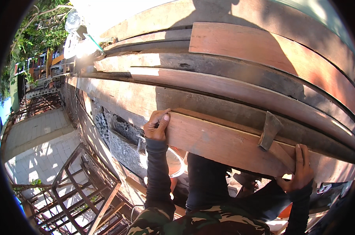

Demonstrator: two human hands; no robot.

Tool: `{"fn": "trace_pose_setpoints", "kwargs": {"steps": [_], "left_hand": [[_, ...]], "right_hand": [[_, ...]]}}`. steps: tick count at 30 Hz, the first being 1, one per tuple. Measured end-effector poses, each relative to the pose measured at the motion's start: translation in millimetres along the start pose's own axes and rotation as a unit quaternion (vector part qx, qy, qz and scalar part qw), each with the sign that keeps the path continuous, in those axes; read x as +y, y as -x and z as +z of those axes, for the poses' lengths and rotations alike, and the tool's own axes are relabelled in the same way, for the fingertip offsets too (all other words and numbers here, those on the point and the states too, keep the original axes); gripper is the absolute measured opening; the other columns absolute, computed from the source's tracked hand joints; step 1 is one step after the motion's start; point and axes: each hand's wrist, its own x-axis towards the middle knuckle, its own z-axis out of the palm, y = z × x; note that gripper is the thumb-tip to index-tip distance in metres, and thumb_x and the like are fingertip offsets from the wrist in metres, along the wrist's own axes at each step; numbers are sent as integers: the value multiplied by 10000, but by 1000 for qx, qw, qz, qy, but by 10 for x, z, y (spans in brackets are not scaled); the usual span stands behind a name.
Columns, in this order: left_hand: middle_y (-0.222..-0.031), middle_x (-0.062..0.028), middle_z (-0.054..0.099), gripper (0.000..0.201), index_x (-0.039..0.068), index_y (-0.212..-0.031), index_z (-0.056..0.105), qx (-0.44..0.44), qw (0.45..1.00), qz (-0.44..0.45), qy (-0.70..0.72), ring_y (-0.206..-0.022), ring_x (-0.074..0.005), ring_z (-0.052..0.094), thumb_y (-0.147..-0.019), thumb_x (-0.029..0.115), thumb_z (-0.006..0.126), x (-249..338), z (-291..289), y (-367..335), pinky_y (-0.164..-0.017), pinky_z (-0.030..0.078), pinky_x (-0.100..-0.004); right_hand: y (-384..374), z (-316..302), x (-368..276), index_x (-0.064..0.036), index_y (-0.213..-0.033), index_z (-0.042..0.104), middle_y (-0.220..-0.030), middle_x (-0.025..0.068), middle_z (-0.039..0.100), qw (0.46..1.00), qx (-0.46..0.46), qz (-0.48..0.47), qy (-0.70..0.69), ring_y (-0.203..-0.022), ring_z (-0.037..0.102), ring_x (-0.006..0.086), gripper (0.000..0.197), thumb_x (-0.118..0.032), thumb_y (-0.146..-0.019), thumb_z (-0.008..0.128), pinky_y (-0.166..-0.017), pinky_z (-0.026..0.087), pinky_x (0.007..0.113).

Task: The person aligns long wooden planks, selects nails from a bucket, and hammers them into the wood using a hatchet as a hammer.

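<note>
In the head view, the left hand (157, 125), thumb on top, clasps the left end of a reddish-brown board (216, 141) at centre-right. At lower right, the right hand (300, 168) curls at the board's other end, against the hatchet's handle (283, 155). Long planks (224, 82) span the upper frame.

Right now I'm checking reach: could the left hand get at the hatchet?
Probably not without letting go: the left hand grips the nearest board; the hatchet is at the right hand.
</note>
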Motion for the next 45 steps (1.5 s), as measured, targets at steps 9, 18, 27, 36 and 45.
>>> {"fn": "trace_pose_setpoints", "kwargs": {"steps": [9, 18, 27, 36, 45], "left_hand": [[-930, -97, 665, 184, -34, -977, 675, 14, 998, -57, 13, -865, -129, 568, -873, 110, 625, -10, 5, 3, -820, 423, -249], [-846, -50, 660, 173, -28, -949, 680, 11, 988, -133, 79, -760, -80, 552, -870, 121, 639, 3, -9, -30, -715, 437, -209], [-797, -23, 636, 182, -17, -920, 641, 40, 990, -131, 23, -666, -49, 525, -823, 125, 699, 59, 15, -31, -611, 430, -186], [-864, -170, 568, 202, -87, -1017, 535, 25, 919, -151, 363, -542, -106, 447, -884, 21, 429, 330, -404, 189, -426, 357, -206], [-776, -54, 593, 256, -13, -1141, 519, -63, 822, -152, 545, -542, -103, 417, -936, 141, 519, 377, -305, 467, -433, 339, -225]], "right_hand": [[-13, -9, -43, 33, -1288, 416, -1266, 244, 468, 1000, 20, -2, -21, -1021, 579, 424, 868, -290, -562, 766, -734, 530, 438], [-33, -33, -64, 41, -1260, 448, -1240, 234, 496, 999, 7, 26, -31, -978, 603, 406, 803, -308, -600, 744, -706, 538, 421], [4, -72, -96, -3, -1297, 442, -1296, 184, 469, 998, -14, 55, -24, -970, 614, 362, 838, -233, -559, 765, -717, 540, 410], [33, -102, -96, -29, -1298, 431, -1304, 168, 459, 998, -9, 52, -36, -951, 608, 371, 905, -195, -489, 800, -734, 535, 407], [12, -4, -47, -14, -1290, 439, -1292, 192, 464, 997, -7, 53, -49, -952, 606, 394, 894, -190, -486, 787, -716, 540, 429]]}}
